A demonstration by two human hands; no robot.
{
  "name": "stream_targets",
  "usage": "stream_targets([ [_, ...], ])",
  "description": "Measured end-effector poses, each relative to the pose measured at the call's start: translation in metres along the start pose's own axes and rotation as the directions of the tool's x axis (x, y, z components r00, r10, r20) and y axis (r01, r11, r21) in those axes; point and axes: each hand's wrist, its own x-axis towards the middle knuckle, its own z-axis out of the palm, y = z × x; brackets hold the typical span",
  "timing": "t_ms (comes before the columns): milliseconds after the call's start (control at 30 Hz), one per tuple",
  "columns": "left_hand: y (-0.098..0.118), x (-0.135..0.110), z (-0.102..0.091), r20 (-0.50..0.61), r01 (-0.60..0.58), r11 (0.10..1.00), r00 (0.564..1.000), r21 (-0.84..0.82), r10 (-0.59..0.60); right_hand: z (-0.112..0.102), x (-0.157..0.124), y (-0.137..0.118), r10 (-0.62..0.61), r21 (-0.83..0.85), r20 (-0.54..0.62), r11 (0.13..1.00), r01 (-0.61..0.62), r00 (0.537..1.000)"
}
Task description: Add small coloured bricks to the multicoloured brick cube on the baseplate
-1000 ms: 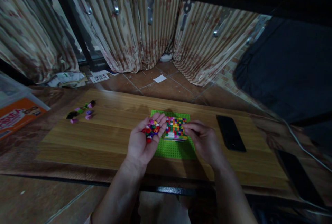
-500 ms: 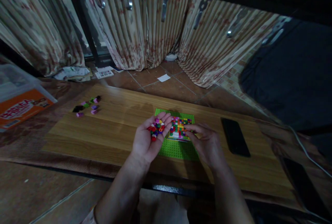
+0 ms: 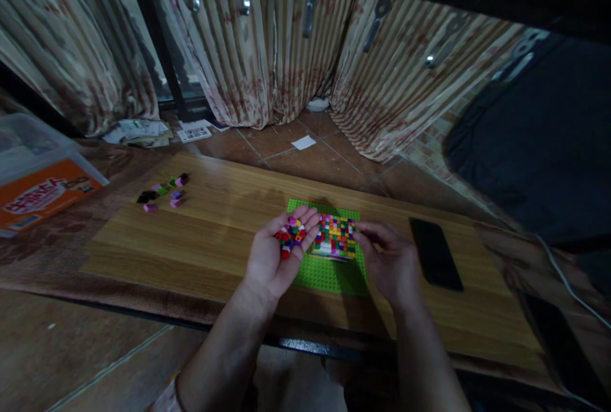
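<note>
Palm up, my left hand (image 3: 265, 256) cradles a heap of small coloured toy bricks (image 3: 290, 237), red, purple, white, yellow and pink, with its fingers stretched out. A low block of multicoloured bricks (image 3: 334, 234) stands on a green studded baseplate (image 3: 329, 279), right beside the left fingertips. At the block's right edge, my right hand (image 3: 389, 262) has thumb and forefinger closed in a pinch. Whatever lies between those fingertips is too small to make out.
Loose pink, purple, green and black bricks (image 3: 162, 191) lie on the left of the wooden board (image 3: 210, 227). A black phone (image 3: 435, 253) lies right of my right hand. At far left stands a clear plastic box with an orange label (image 3: 48, 192). Striped curtains (image 3: 286, 49) hang behind.
My right hand has shifted from over the block's top to its right edge, uncovering more of the coloured top. My left hand keeps its heap of bricks. The view has turned slightly.
</note>
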Motion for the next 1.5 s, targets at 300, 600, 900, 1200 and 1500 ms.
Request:
stream_targets([
  [300, -0.001, 0.000, 0.001, -0.016, -0.003, 1.000, 1.000, 0.005, 0.003, 0.011, 0.000, 0.018, 0.206, 0.031, -0.001, 0.978, -0.205, 0.979],
  [600, -0.003, 0.001, 0.001, -0.022, 0.009, 1.000, 1.000, 0.011, -0.009, 0.018, 0.001, 0.011, 0.347, 0.260, 0.028, 0.903, -0.342, 0.937],
  [900, -0.010, 0.002, 0.002, -0.050, 0.046, 0.999, 0.998, 0.015, -0.045, 0.018, 0.001, 0.009, 0.307, 0.211, 0.024, 0.929, -0.305, 0.951],
  [1200, -0.013, -0.006, 0.005, 0.102, 0.104, 0.994, 0.989, 0.033, -0.107, 0.012, 0.001, 0.005, 0.149, 0.217, -0.091, 0.968, -0.127, 0.985],
  [1500, -0.022, -0.011, 0.010, 0.112, 0.190, 0.982, 0.976, -0.017, -0.187, 0.008, -0.001, -0.047, -0.167, -0.060, 0.101, 0.983, 0.174, 0.981],
])
